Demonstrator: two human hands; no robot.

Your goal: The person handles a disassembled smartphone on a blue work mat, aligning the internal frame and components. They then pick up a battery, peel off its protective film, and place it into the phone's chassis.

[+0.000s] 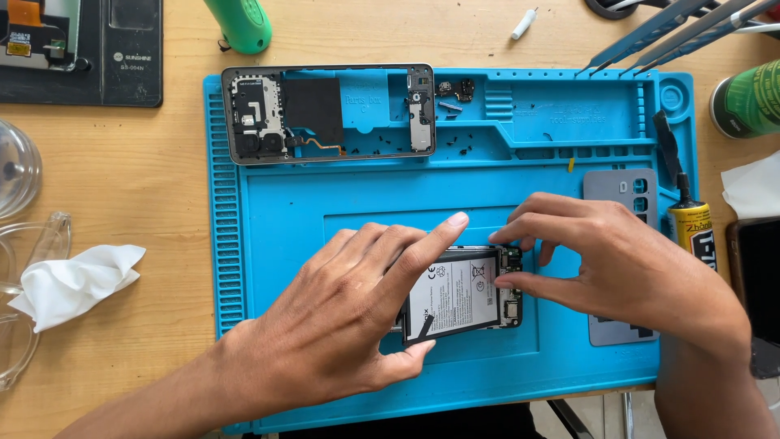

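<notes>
Head view, item by item. Left hand (341, 313): I have it laid over the near end of the opened phone (463, 294), thumb under its lower edge, forefinger stretched along its top edge; it steadies the phone and clasps nothing else. Right hand (605, 264): fingers narrowed, tips touching the circuit board strip at the phone's far end, just beyond the battery (457, 297); whether a small part is pinched between them I cannot tell. Step in hand, as I judge it: fine work on the board end of the phone while the other hand pins the body flat. The next move seems to call for a light fingertip touch and a firm hold. The phone lies on the blue mat (276, 244), directly under both hands. Above the left hand: an emptied phone frame (325, 114). Beyond the right hand: a grey back cover (621, 191), a glue tube (692, 232), tweezers (650, 32). Left of the left hand, on the worktop (122, 179): a crumpled white cloth (73, 280).
</notes>
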